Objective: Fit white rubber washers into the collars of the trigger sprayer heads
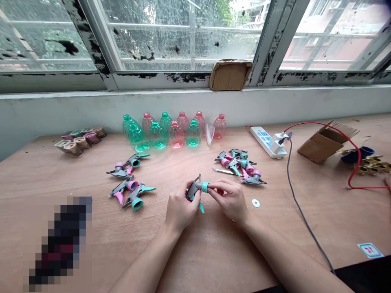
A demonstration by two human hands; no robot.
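My left hand (pixel 179 207) is closed round the body of a grey spray trigger head (pixel 195 189) with a teal collar and teal trigger, held just above the wooden table (pixel 275 228). My right hand (pixel 230 199) pinches at the teal collar end of the same head. Several finished trigger heads, teal and pink, lie in a loose group (pixel 130 183) to the left. Another pile of trigger heads (pixel 241 167) lies just beyond my right hand. A small white washer (pixel 255 202) rests on the table right of my right hand.
Several teal and pink plastic bottles (pixel 171 132) stand in rows by the wall. A white power strip (pixel 269 141) with grey and red cables, a cardboard box (pixel 324 142) and small brown and purple pots (pixel 81 140) also sit on the table. A pixelated patch covers the lower left.
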